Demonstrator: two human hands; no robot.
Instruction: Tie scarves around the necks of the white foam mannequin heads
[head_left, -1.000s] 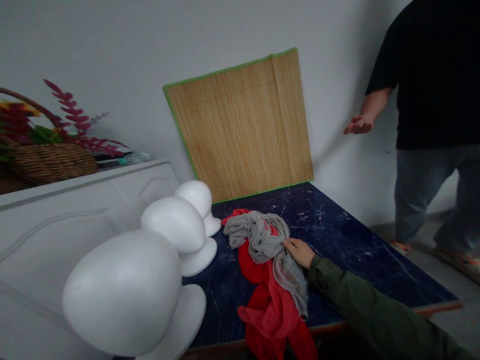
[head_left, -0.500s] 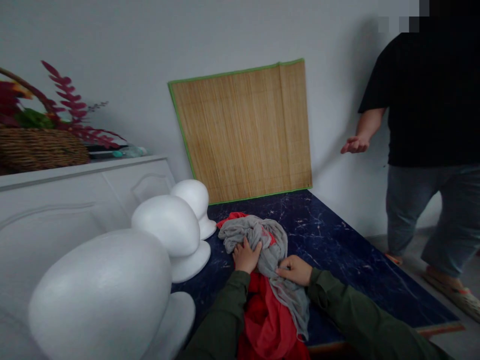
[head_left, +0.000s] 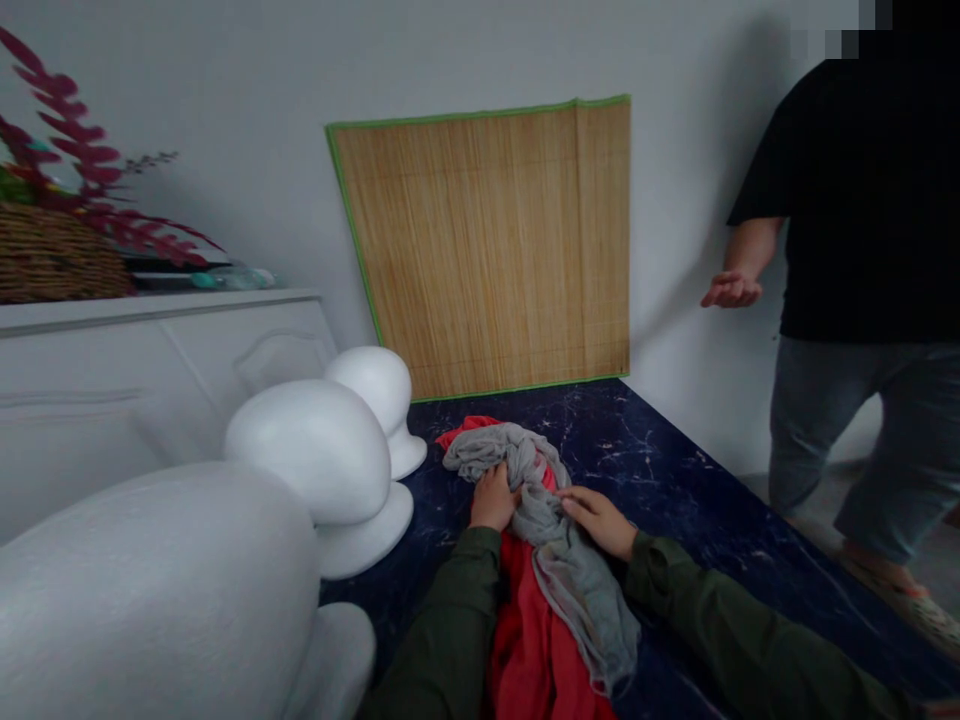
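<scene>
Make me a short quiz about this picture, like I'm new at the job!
1. How many white foam head forms stand by the dark blue marble-patterned board? A two, B three, C four.
2. True or false: the crumpled grey scarf lies over the red cloth.
3. Fill in the blank: the woven bamboo mat with green edging stands against the ____.

Key: 1 B; 2 true; 3 wall.
</scene>
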